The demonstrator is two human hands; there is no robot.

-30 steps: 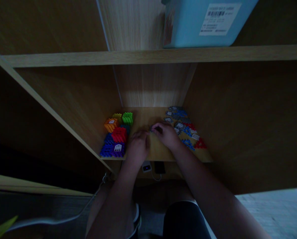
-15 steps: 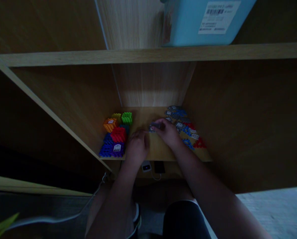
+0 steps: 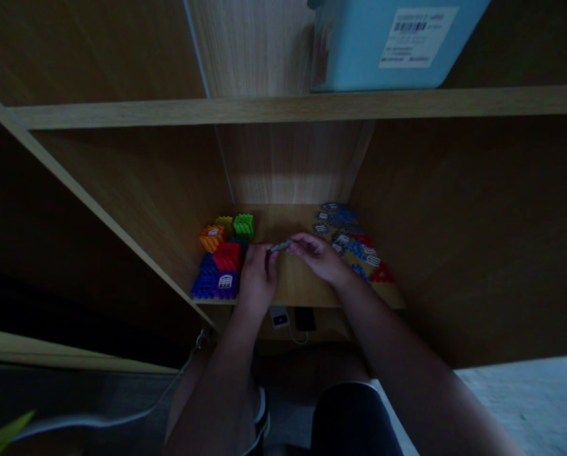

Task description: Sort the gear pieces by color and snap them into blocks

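Between my hands, above the middle of the shelf, a thin grey building tile [image 3: 280,246] is held nearly edge-on. My left hand [image 3: 258,272] pinches its left end, and the fingers of my right hand [image 3: 315,254] close on its right end. On the left stand assembled building-tile cubes: an orange cube [image 3: 213,238], a green cube [image 3: 244,225] and a red cube [image 3: 227,256], with a purple cube [image 3: 225,285] in front. Loose flat tiles [image 3: 344,240] in grey, blue and red lie spread beyond my right hand. Whether the grey tile is one piece or several stacked I cannot tell.
The shelf board [image 3: 302,288] sits between wooden cabinet walls. Overhead is an upper shelf edge [image 3: 264,113] bearing a light blue box [image 3: 359,57] with a label. Below lie a white device [image 3: 279,318] and a dark device [image 3: 305,318] with a cable.
Half a second ago grey pieces lay low near the shelf under my right fingers. Now one grey tile is raised between both hands, and my left hand has closed on it.
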